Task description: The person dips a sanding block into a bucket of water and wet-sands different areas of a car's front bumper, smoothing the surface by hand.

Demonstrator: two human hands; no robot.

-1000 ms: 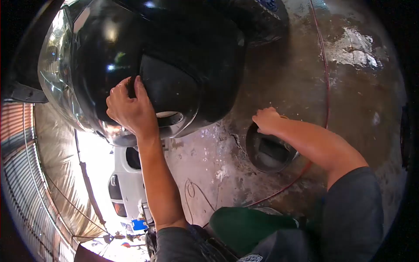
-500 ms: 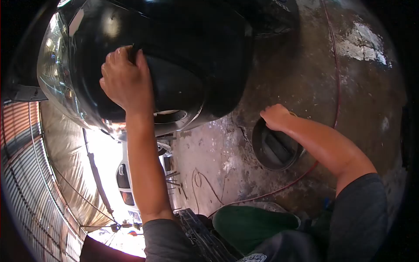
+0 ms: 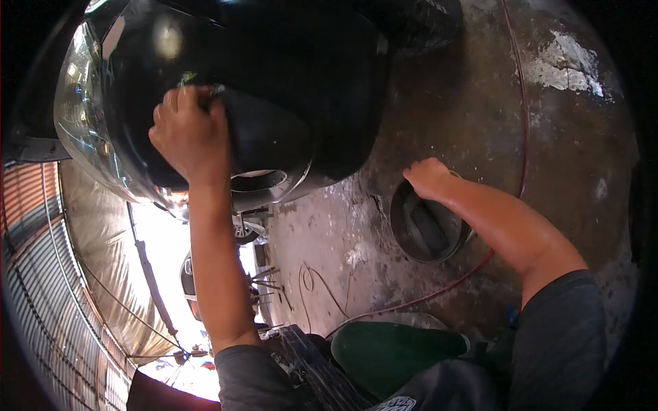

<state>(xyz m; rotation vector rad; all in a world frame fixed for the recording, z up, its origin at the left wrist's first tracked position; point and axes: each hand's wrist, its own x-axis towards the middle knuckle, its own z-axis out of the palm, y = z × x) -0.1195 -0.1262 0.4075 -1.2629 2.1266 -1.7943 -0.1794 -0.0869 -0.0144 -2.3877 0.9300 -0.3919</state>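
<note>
Black bumper [image 3: 274, 130]: a stiff, fairly light shell is suggested by the broad moulded curves; the glossy face is judged slippery if wet and easily scratched. Support is best given by a flat palm, or by the lip of the oval opening [image 3: 259, 180] if a hold is needed.
Bucket [image 3: 399, 229]: light when bare, heavy and prone to slop if liquid is contained (the contents cannot be identified; a dark shape is seen inside). Hold is best taken at the rim.
Left hand [image 3: 192, 130]: placed against the bumper face, fingers bent and thumb set apart. A dark patch is seen between thumb and fingers; because of blur, it cannot be told whether a pad is grasped.
Bumper position: directly beneath the left hand, with the main face extended toward 3 o'clock, the oval opening at 4 o'clock and the headlamp [image 3: 86, 116] at 9 o'clock.
Right hand [image 3: 430, 178]: located at the bucket's 12 o'clock edge, fingers curled; whether the rim is gripped cannot be told.
Bucket position: on the floor [image 3: 329, 240], at 6 o'clock from the right hand.
Red hose [image 3: 524, 137]: laid on the floor at 2 o'clock from the right hand.
</note>
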